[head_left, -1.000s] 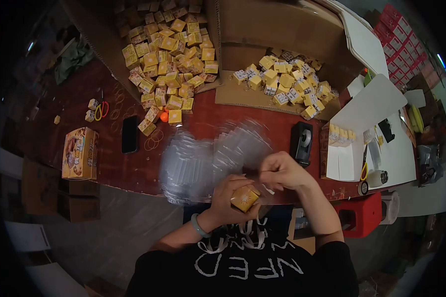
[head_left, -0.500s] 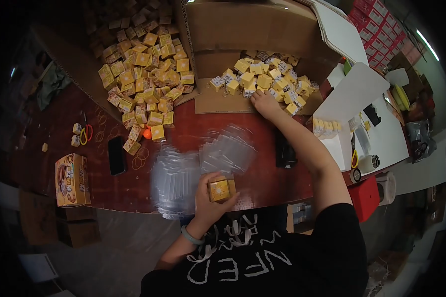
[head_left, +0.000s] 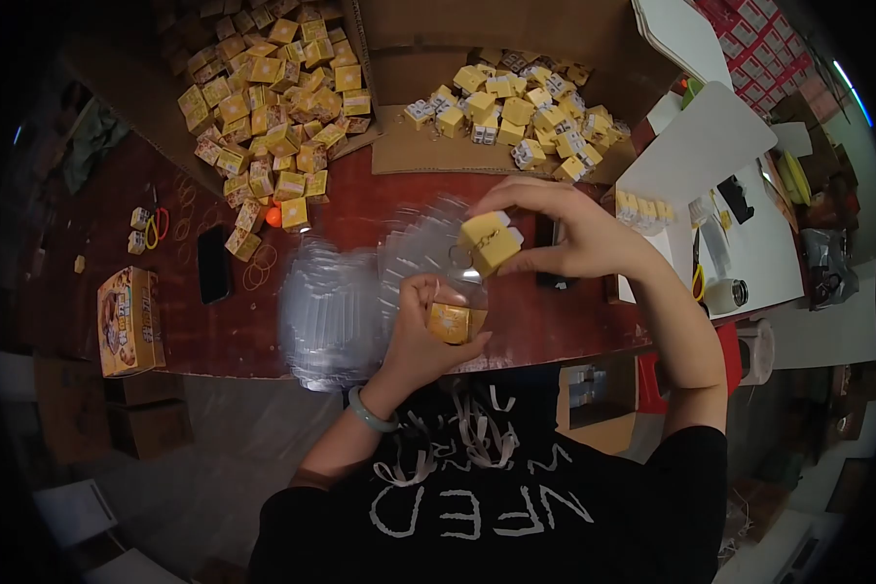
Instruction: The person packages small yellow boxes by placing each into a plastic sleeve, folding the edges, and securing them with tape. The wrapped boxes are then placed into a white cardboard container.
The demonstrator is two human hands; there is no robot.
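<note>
Head view, yellow box (head_left: 489, 242) betw. R fingers (head_left: 516, 191), L fingers (head_left: 436, 292) round 2nd box (head_left: 452, 322)

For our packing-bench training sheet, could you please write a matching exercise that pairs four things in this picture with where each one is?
Things:
1. phone
2. left hand
3. right hand
4. printed carton

Places or states:
A. holds a small yellow box raised above the table
B. at the table's near left edge
C. lies dark and flat beside loose rubber bands
D. grips a small yellow box close to the body

Pairs: 1-C, 2-D, 3-A, 4-B
</note>
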